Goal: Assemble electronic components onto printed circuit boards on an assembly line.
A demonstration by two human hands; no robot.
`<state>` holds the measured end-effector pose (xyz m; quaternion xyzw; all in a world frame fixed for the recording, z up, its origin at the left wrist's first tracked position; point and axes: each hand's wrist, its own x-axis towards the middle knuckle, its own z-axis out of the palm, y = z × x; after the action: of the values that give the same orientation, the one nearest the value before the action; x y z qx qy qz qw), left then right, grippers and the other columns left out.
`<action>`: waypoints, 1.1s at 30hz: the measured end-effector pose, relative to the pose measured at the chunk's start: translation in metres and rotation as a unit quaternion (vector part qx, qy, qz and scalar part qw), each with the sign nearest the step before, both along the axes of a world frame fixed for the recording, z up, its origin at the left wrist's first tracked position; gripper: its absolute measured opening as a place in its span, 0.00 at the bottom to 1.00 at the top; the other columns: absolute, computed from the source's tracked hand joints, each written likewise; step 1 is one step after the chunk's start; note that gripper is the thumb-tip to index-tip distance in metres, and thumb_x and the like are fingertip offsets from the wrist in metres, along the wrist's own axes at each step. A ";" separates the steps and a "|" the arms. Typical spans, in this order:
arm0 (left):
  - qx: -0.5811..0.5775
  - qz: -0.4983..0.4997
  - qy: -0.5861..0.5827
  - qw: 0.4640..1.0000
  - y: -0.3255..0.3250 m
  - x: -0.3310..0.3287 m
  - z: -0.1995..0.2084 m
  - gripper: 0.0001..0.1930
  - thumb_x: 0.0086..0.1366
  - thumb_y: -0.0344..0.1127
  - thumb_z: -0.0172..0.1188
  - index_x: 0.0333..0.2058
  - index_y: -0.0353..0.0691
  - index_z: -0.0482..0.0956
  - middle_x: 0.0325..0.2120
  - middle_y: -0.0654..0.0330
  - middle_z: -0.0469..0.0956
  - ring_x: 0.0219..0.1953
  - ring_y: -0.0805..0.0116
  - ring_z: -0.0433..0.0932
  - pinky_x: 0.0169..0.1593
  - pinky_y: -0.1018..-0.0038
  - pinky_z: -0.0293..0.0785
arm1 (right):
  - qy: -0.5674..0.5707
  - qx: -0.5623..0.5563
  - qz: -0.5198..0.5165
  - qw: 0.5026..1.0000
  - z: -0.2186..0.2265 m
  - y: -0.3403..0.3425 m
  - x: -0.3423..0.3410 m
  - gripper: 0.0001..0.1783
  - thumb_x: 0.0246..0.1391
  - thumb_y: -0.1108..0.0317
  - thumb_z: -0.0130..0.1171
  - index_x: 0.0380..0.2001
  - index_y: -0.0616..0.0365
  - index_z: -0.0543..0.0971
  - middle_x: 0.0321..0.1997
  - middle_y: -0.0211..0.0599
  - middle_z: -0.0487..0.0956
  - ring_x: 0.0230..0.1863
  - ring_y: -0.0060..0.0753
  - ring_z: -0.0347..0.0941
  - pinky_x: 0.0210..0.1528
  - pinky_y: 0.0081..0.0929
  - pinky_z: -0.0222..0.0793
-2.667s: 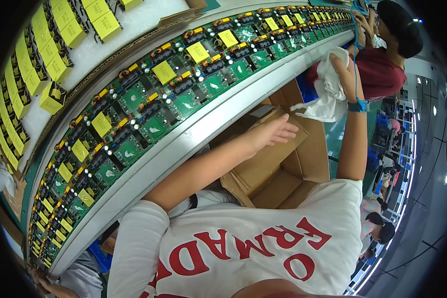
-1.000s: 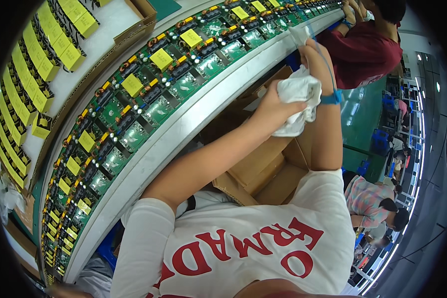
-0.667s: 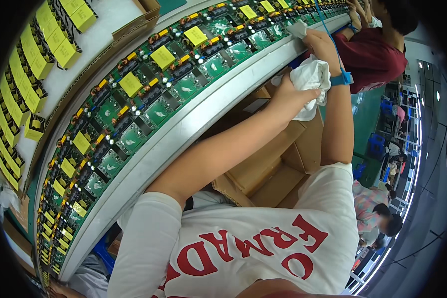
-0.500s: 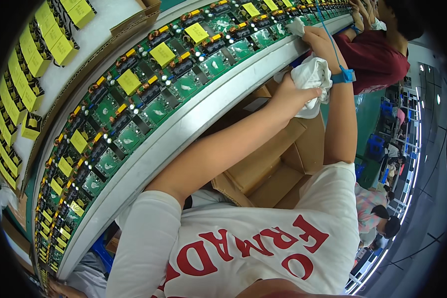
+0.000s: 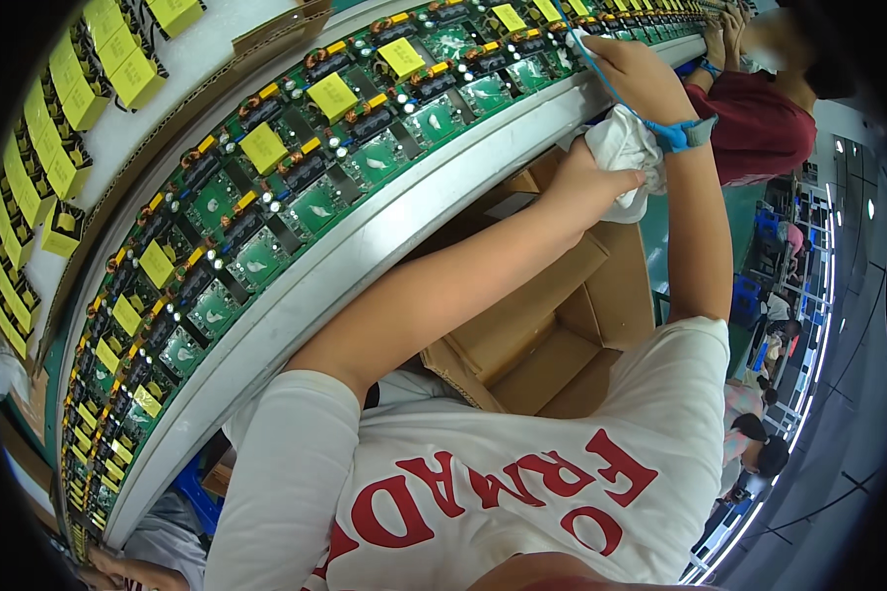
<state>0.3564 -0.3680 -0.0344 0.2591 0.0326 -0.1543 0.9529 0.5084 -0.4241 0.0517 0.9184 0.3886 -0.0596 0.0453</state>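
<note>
My left hand (image 5: 583,180) is closed around a crumpled white cloth (image 5: 621,158), held beside the rail in front of me. Farther up, my right hand (image 5: 639,77) reaches over the line of green circuit boards (image 5: 375,163), its fingers bent down toward them. A bit of white cloth (image 5: 575,45) shows at its fingertips, mostly hidden by the hand. Round the right wrist sits a blue wrist strap (image 5: 682,133) with a blue cord running up from it. The boards carry yellow block-shaped transformers (image 5: 333,97), coils, capacitors and white smears.
A pale metal rail (image 5: 365,231) edges the boards on my side. Under my arms stands an open cardboard box (image 5: 552,364). At the far left, a carton (image 5: 182,113) holds rows of yellow transformers. A co-worker in a dark red shirt (image 5: 759,128) works at the upper right.
My right hand has moved slightly up and farther over the boards, covering more of its white cloth. My left hand has barely shifted. The boards sit slightly to the right in view.
</note>
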 end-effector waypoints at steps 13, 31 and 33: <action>-0.002 0.006 0.025 1.000 -0.007 -0.008 -0.016 0.33 0.52 0.27 0.69 0.57 0.34 0.65 0.51 0.54 0.75 0.53 0.63 0.75 0.55 0.68 0.71 | 0.054 0.165 -0.052 0.983 -0.015 -0.016 -0.008 0.20 0.59 0.61 0.47 0.45 0.63 0.78 0.33 0.54 0.80 0.37 0.53 0.76 0.42 0.42 0.69; 0.041 -0.027 0.002 0.999 -0.011 -0.018 -0.009 0.32 0.56 0.25 0.67 0.59 0.35 0.65 0.54 0.56 0.74 0.54 0.66 0.75 0.55 0.70 0.73 | 0.025 0.257 -0.128 0.958 -0.020 -0.042 -0.010 0.14 0.55 0.60 0.61 0.41 0.53 0.86 0.26 0.36 0.76 0.34 0.30 0.77 0.40 0.26 0.71; 0.039 -0.027 -0.002 0.999 -0.012 -0.019 -0.013 0.32 0.56 0.26 0.67 0.59 0.36 0.65 0.54 0.56 0.74 0.54 0.66 0.75 0.56 0.70 0.73 | -0.017 0.223 -0.104 0.969 -0.021 -0.038 -0.014 0.14 0.55 0.61 0.61 0.44 0.49 0.86 0.29 0.40 0.76 0.33 0.36 0.77 0.39 0.28 0.71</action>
<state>0.3375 -0.3796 -0.0477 0.2972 0.0294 -0.1778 0.9376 0.4949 -0.4625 0.0307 0.9416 0.2935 0.0402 -0.1604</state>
